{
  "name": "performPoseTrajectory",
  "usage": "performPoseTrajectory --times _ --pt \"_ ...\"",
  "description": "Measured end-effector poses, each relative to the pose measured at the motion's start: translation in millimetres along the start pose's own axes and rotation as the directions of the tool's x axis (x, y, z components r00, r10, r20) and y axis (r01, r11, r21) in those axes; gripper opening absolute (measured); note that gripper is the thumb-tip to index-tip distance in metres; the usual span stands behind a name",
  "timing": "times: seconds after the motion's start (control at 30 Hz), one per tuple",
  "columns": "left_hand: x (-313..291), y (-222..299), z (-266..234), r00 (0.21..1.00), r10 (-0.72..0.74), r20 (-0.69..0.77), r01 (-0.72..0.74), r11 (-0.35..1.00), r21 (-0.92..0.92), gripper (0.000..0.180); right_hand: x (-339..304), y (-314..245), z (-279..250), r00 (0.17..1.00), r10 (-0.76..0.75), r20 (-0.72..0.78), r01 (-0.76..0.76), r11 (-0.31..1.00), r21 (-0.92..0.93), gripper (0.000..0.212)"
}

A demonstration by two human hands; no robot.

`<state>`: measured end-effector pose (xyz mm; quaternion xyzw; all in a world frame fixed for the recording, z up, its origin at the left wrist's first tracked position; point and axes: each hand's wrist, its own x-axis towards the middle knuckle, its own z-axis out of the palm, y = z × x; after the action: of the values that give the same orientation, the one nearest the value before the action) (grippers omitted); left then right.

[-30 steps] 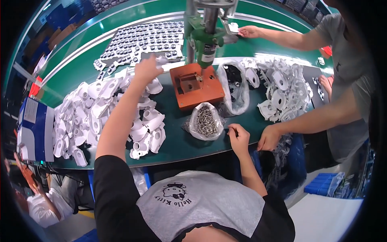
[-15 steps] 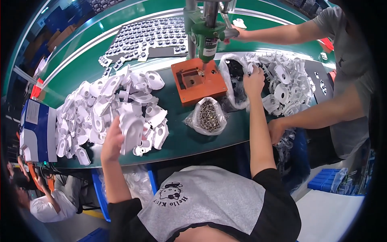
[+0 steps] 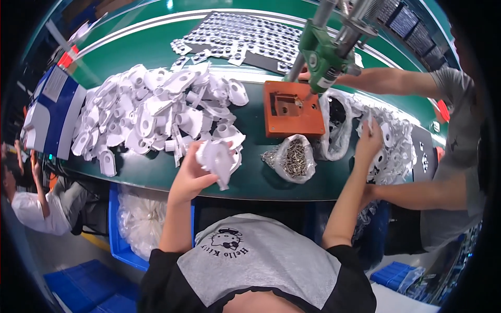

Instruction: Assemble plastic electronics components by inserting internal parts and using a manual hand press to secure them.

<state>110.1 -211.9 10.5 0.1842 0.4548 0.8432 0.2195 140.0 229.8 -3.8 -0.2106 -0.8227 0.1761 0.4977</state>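
Note:
A white molded plastic housing (image 3: 216,159) is gripped in my left hand (image 3: 189,177), just in front of the big heap of similar white housings (image 3: 151,112). My right hand (image 3: 369,142) is at the right-hand pile of white plastic parts (image 3: 394,148), fingers pinched on a small white piece (image 3: 370,121) that they partly cover. Between my hands sits an orange fixture block (image 3: 294,121) with a recess, under a green press (image 3: 323,60). A clear bag of screws (image 3: 296,160) stands in front of the block. Beside it lies a bag of black parts (image 3: 336,122).
At the right, a co-worker's forearms (image 3: 422,195) reach to the press and under the right-hand pile. A blue and white machine (image 3: 55,112) stands at the table's left end. Rows of small parts (image 3: 245,39) lie behind. A blue bin (image 3: 125,250) is below the edge.
The view has swung left, so the table things appear farther right. My right hand has come from beside the bag of black parts nearer to me. The housing in my left hand has been turned.

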Motion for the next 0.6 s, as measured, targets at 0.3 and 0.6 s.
performPoseTrajectory --times 0.3,0.6 --pt "21 -28 39 0.99 0.064 0.127 -0.087 0.979 0.184 0.061 -64 -133 -52 0.512 0.145 0.847 -0.848 -0.073 0.525 0.024" --pt "18 -43 55 0.947 0.309 0.088 -0.316 0.842 0.437 0.072 -104 -179 -31 0.336 -0.009 0.942 -0.918 -0.226 0.326 0.029"
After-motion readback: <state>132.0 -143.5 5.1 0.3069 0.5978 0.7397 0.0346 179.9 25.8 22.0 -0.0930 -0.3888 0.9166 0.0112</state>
